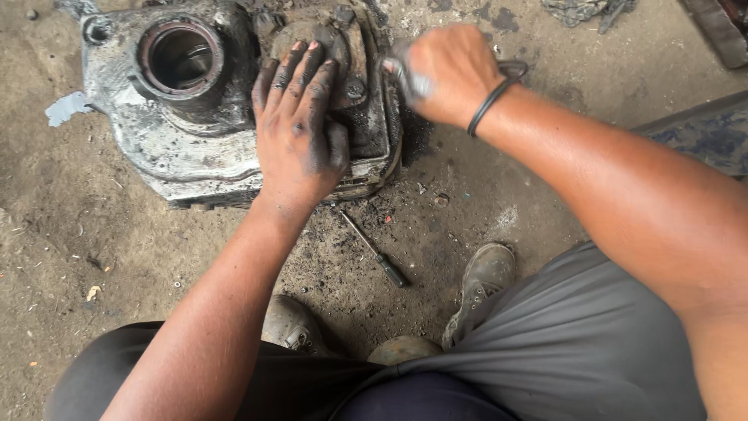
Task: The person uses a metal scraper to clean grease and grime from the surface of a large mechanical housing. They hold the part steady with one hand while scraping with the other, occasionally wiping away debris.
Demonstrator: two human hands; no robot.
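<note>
Head view looks down on a grimy metal engine casing [179, 148] lying on the dirt floor [78, 234]. Left hand [300, 129], blackened with grease, lies flat on the right part of the casing, fingers [292, 74] stretched out and together, palm pressing down; its grip is open, wrapped round nothing. Just to the left of that hand, the casing has a round open bore [181, 56] with a rust-coloured rim. Right hand [444, 74] sits just beyond the casing's right edge, near the left hand but not touching it. Its grip is closed in a fist around a tool [405, 78], blurred, of which only a greyish bit shows by the knuckles; what kind it is cannot be told. A black band [492, 95] circles the right wrist. Nearer the body than the left hand, a slim screwdriver [375, 249] with a dark handle lies on the floor, apart from the casing. Further down, two worn shoes [483, 277] and grey trousers [576, 343] fill the lower edge.
</note>
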